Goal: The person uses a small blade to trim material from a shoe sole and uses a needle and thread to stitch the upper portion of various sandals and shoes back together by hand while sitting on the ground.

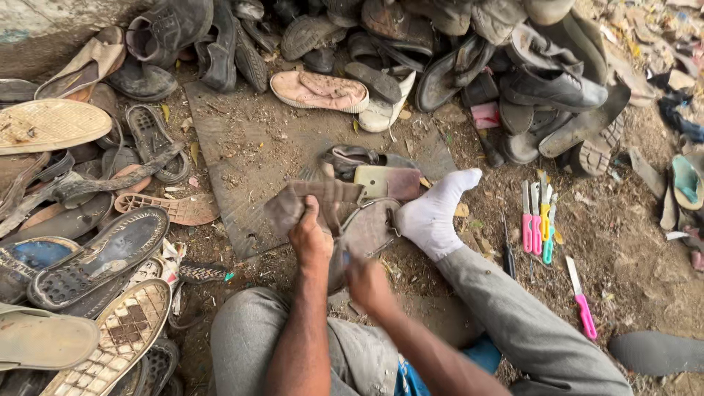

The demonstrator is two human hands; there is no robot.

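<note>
A worn brown sandal [323, 209] at centre was clamped by the left hand [309, 238]. At five o'clock, the blurred right hand [367, 282] touched it; its finger state could not be told.

Knives [539, 220] lie right of the socked foot [433, 213], shoe pile [440, 44] beyond.

Brown sandal [323, 202] at centre; white sock [434, 213] at three o'clock; pink, yellow and green knives [539, 224] farther right; checkered tan sole [121, 334] at eight o'clock; grey trousers [528, 323].
</note>
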